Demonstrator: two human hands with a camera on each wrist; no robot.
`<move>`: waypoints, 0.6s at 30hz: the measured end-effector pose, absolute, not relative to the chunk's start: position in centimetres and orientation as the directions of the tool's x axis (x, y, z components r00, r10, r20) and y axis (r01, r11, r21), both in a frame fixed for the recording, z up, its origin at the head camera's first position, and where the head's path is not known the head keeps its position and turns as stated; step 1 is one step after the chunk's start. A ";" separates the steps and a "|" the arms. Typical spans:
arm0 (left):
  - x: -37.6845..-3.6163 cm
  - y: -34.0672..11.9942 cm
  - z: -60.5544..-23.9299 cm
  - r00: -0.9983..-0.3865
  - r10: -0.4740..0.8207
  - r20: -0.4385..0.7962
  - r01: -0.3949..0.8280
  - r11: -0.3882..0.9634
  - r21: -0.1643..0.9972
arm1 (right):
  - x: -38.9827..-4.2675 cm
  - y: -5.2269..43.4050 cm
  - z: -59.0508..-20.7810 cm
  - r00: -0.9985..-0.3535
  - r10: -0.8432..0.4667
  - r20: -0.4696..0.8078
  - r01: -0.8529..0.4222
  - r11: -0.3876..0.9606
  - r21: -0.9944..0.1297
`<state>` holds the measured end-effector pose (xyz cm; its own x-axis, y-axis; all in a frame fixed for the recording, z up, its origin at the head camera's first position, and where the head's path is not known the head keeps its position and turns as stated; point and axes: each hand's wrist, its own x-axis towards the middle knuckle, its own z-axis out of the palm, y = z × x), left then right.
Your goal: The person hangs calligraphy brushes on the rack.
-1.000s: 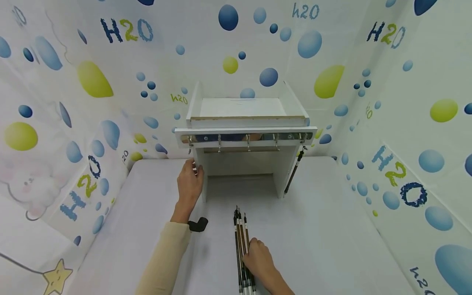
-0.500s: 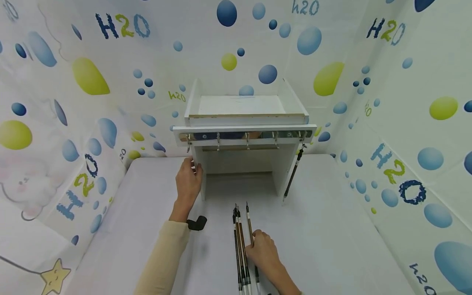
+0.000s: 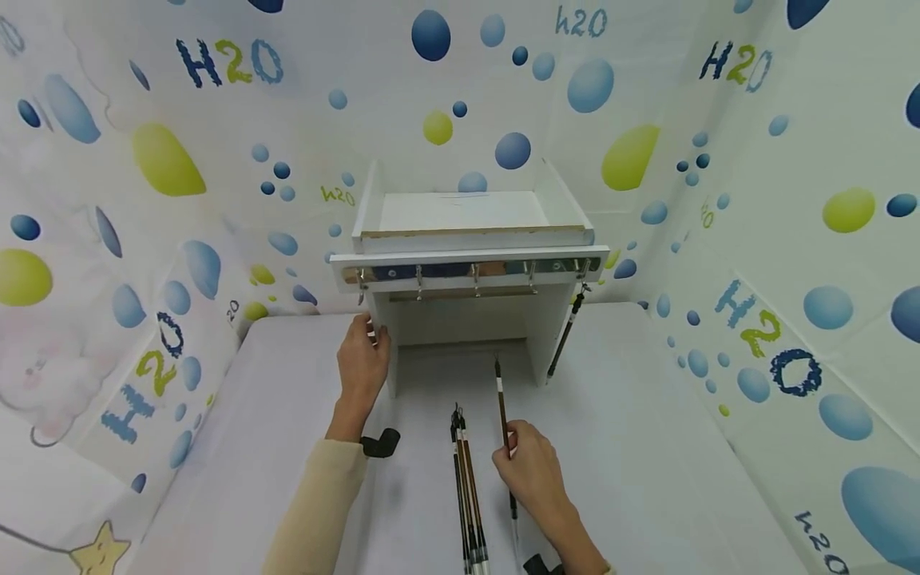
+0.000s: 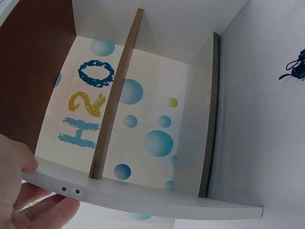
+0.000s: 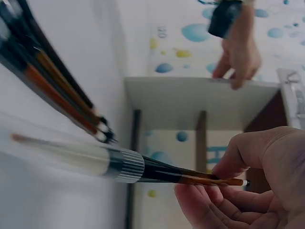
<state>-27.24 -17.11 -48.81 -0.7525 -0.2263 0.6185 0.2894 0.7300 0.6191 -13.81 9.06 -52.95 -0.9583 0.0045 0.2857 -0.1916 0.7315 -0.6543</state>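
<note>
Slim brown-handled calligraphy brush [image 3: 501, 403] pinched between thumb and fingers of right hand [image 3: 530, 471], lifted off the white bench [image 3: 647, 447], tip aimed at the white wooden hook rack [image 3: 467, 263] by the bench's far edge. Bundle of similar brushes [image 3: 465, 479] lying just left of that hand, near the front edge. Left hand [image 3: 362, 363] gripping the rack's left side panel. One brush [image 3: 564, 339] hanging from the rightmost hook. Held brush's lower end covered by the hand; bristles blurred in the right wrist view.
</note>
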 end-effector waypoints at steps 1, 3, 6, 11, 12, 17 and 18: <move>-27.2 -17.1 -48.9 -0.750 -0.228 0.621 0.289 0.732 0.617 | -13.9 9.2 -52.6 -0.951 0.006 0.310 -0.206 0.734 -0.647; -27.2 -17.1 -48.9 -0.747 -0.228 0.625 0.292 0.732 0.615 | -14.0 9.5 -51.9 -0.938 0.013 0.347 -0.226 0.736 -0.638; -27.1 -17.0 -48.9 -0.741 -0.228 0.631 0.296 0.733 0.612 | -14.1 10.0 -51.1 -0.920 0.023 0.392 -0.248 0.741 -0.624; -27.1 -17.0 -48.8 -0.742 -0.233 0.629 0.287 0.738 0.611 | -14.3 10.5 -50.0 -0.888 0.042 0.457 -0.284 0.733 -0.618; -27.1 -17.0 -48.8 -0.742 -0.235 0.627 0.285 0.737 0.613 | -14.3 10.5 -49.8 -0.880 0.043 0.474 -0.296 0.731 -0.615; -27.0 -17.0 -48.7 -0.747 -0.240 0.620 0.286 0.727 0.625 | -14.5 10.8 -48.9 -0.838 0.033 0.545 -0.354 0.728 -0.587; -27.0 -17.0 -48.7 -0.748 -0.239 0.619 0.288 0.724 0.627 | -14.5 10.9 -48.7 -0.830 0.032 0.557 -0.362 0.728 -0.583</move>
